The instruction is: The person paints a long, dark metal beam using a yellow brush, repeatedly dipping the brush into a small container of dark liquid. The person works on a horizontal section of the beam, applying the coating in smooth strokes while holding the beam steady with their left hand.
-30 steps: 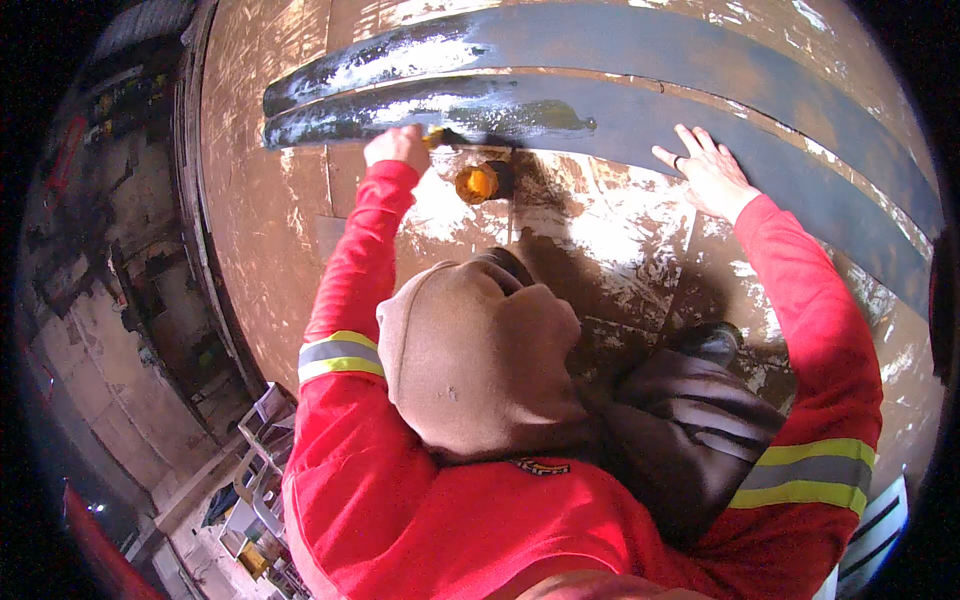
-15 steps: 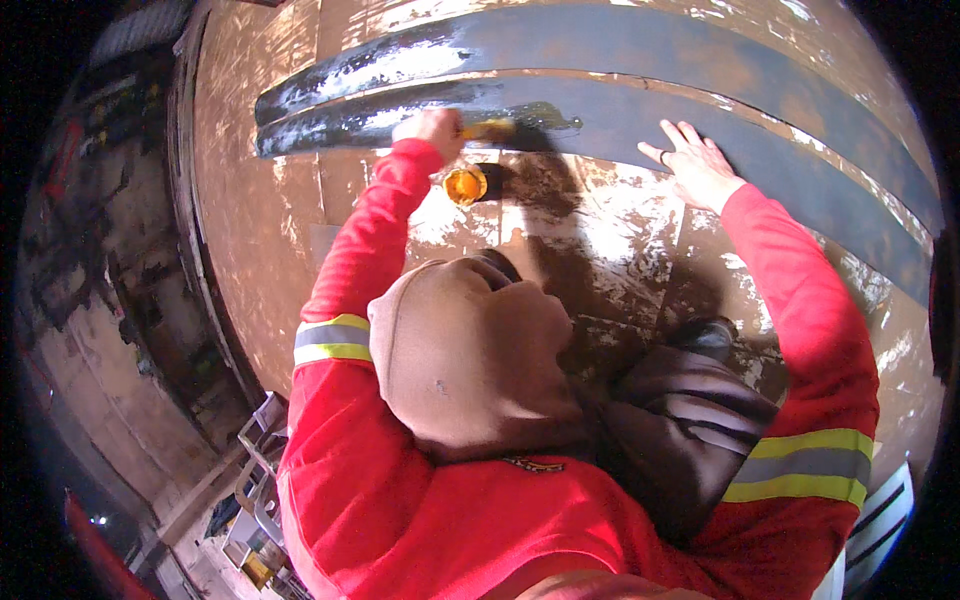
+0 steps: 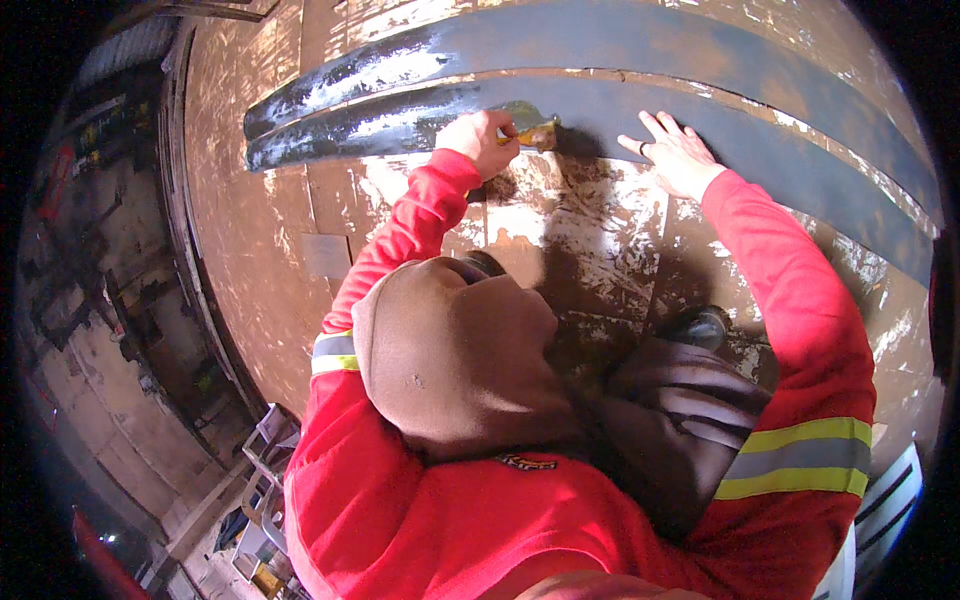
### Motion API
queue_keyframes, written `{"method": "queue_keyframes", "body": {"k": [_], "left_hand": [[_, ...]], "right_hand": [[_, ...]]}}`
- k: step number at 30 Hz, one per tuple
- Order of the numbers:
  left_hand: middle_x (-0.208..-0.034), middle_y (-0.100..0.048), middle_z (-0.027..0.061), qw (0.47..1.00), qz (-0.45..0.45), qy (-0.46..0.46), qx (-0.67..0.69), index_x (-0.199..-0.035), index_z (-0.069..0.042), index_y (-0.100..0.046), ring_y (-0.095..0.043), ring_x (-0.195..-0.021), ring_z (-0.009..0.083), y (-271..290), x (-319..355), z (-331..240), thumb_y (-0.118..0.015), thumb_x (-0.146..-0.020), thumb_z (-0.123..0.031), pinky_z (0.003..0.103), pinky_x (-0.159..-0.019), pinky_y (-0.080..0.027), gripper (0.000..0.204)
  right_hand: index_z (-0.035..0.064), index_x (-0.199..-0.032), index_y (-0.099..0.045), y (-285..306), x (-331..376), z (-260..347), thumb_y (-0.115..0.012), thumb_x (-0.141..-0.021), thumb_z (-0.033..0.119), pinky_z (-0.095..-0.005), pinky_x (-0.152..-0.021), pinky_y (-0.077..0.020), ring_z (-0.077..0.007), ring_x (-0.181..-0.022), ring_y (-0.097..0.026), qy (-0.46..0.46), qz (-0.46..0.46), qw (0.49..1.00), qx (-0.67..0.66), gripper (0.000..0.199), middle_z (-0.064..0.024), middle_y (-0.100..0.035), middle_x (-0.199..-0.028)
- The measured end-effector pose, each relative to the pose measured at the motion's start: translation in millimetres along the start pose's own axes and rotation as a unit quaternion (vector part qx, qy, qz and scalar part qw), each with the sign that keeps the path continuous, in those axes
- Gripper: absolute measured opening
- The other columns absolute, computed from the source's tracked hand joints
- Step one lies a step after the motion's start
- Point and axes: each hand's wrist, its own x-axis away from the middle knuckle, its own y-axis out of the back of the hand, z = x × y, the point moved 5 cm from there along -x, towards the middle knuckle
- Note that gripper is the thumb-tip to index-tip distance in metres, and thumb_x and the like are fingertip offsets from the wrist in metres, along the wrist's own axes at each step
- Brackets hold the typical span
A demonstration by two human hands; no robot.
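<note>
Two long, curved grey boards lie side by side across the floor beyond my knees. On the nearer board [image 3: 600,110], the left part bears a dark, glossy wet coating, and a wet patch lies just beyond the brush. My left hand [image 3: 478,142] is closed round a paintbrush [image 3: 540,135], its bristles pointing right at this board's near edge. Farther right, my right hand [image 3: 680,158] rests with fingers spread on the same board's near edge. The farther board [image 3: 580,35] is also dark and shiny at its left end.
Brown sheeting [image 3: 260,240] spotted with white covers the floor under the boards. My bent knee [image 3: 450,350] stands close in front of me. A chair [image 3: 265,450] with several items lies at the lower left, and a white slatted thing [image 3: 885,520] at the lower right.
My left hand has moved right along the nearer board with the brush. The small container of orange stuff below it is now hidden around my left arm. My right hand stays on the board.
</note>
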Motion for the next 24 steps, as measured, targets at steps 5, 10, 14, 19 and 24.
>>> {"method": "queue_keyframes", "body": {"k": [5,10,14,19,24], "left_hand": [[-0.085,-0.067,0.0157,0.989,0.035,0.068,-0.130,-0.093,-0.015,-0.067,-0.065,-0.081,0.0338,3.3,1.4,26.4,-0.061,-0.074,-0.030,0.041,-0.073,-0.052,0.025],[-0.090,-0.067,0.0165,0.938,0.021,0.191,-0.288,-0.095,-0.014,-0.068,-0.066,-0.085,0.0334,41.9,19.5,74.9,-0.060,-0.078,-0.028,0.044,-0.071,-0.053,0.024],[-0.083,-0.067,0.0166,0.965,0.003,0.131,-0.228,-0.090,-0.012,-0.067,-0.066,-0.081,0.0337,9.6,7.0,42.6,-0.060,-0.076,-0.025,0.043,-0.069,-0.053,0.021],[-0.080,-0.066,0.0178,0.999,-0.034,-0.034,0.004,-0.090,-0.011,-0.066,-0.065,-0.079,0.0359,5.6,-8.3,-26.7,-0.061,-0.074,-0.025,0.043,-0.069,-0.052,0.022],[-0.094,-0.069,0.0114,0.944,0.037,0.168,-0.280,-0.098,-0.015,-0.069,-0.067,-0.088,0.0275,30.2,-30.5,35.9,-0.059,-0.079,-0.024,0.040,-0.072,-0.054,0.023]], "right_hand": [[0.0281,-0.139,-0.038,3.2,2.9,2.5,-0.064,-0.082,0.027,-0.0560,-0.107,-0.0253,-0.0349,-0.138,-0.019,0.000,-0.002,1.000,-0.015,0.063,-0.0139,-0.018,-0.151],[0.0280,-0.139,-0.039,6.4,3.7,5.0,-0.061,-0.084,0.032,-0.0557,-0.106,-0.0264,-0.0345,-0.138,-0.019,0.000,-0.005,1.000,-0.008,0.059,-0.0139,-0.020,-0.150],[0.0281,-0.139,-0.039,5.9,5.3,1.1,-0.058,-0.086,0.034,-0.0571,-0.106,-0.0261,-0.0345,-0.138,-0.019,0.007,0.001,1.000,-0.004,0.056,-0.0139,-0.020,-0.150],[0.0280,-0.139,-0.039,5.4,1.6,5.2,-0.061,-0.084,0.027,-0.0569,-0.106,-0.0256,-0.0347,-0.138,-0.019,0.012,-0.007,1.000,0.007,0.059,-0.0133,-0.019,-0.150],[0.0279,-0.140,-0.037,6.7,8.7,-2.0,-0.061,-0.084,0.025,-0.0566,-0.108,-0.0239,-0.0342,-0.139,-0.017,-0.010,0.010,1.000,-0.005,0.060,-0.0128,-0.017,-0.151]]}}
